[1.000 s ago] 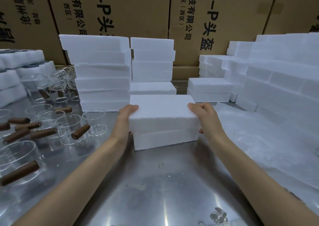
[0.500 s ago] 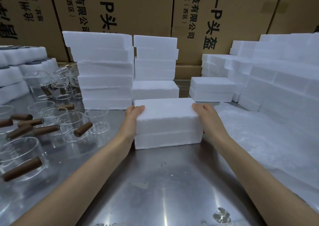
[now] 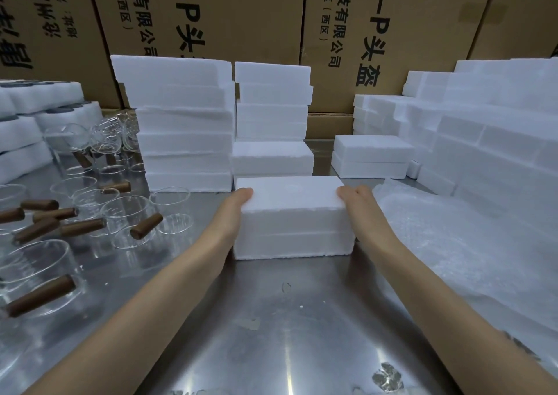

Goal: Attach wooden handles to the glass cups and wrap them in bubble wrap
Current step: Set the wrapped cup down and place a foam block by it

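Two hands, left (image 3: 234, 213) and right (image 3: 359, 210), press flat against the foam box's (image 3: 293, 216) ends, fingers straight, to steady it.

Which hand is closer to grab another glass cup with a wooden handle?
Left hand. The glass cups sit on its side; the right hand is beside the bubble wrap.

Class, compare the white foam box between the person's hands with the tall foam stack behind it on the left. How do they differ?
The white foam box sits alone, low on the steel table, held by the left hand and right hand. The tall foam stack rises several layers, untouched, with wider slabs. Both are white foam.
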Available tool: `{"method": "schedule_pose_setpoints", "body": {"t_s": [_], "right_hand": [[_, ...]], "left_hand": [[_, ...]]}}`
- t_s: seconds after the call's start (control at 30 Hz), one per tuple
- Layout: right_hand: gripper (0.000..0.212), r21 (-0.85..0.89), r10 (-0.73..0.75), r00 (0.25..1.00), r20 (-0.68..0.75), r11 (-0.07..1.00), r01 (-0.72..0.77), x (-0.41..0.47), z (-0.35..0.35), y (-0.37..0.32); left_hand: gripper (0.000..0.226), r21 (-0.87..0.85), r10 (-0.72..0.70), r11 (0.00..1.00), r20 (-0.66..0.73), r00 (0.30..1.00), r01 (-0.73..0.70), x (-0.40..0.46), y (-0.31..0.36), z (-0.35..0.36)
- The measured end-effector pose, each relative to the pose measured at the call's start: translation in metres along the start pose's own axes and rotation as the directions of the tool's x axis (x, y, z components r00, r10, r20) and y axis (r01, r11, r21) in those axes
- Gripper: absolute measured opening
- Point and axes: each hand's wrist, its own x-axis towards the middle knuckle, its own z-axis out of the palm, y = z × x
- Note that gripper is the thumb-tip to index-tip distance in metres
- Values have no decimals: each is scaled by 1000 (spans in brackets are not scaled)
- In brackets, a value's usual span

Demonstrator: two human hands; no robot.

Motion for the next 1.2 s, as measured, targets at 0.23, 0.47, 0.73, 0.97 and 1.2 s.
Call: {"method": "schedule_pose_setpoints", "body": {"t_s": [0.23,0.47,0.73,0.97,1.2], "right_hand": [[17,72,22,999,31,997,-24,-4,-3,-1],[17,145,76,994,77,986,-87,-7,-5,-5],[20,386,116,991,60,913,-130,-5,-25,-18],[29,592,150,987,-58,802,-86,46,-69,-56],[24,632,200,971,-133,771,-72,134,-107,-84]], "left_hand": [[32,-108,-42,993,76,996,50,-14,6,2],[47,-91,-142,982,240,960,168,-17,16,-7],[43,-181,-82,975,229,970,125,-18,29,16],[50,-162,-15,985,245,969,56,32,80,88],[44,-112,177,982,261,949,-152,96,103,171]]}}
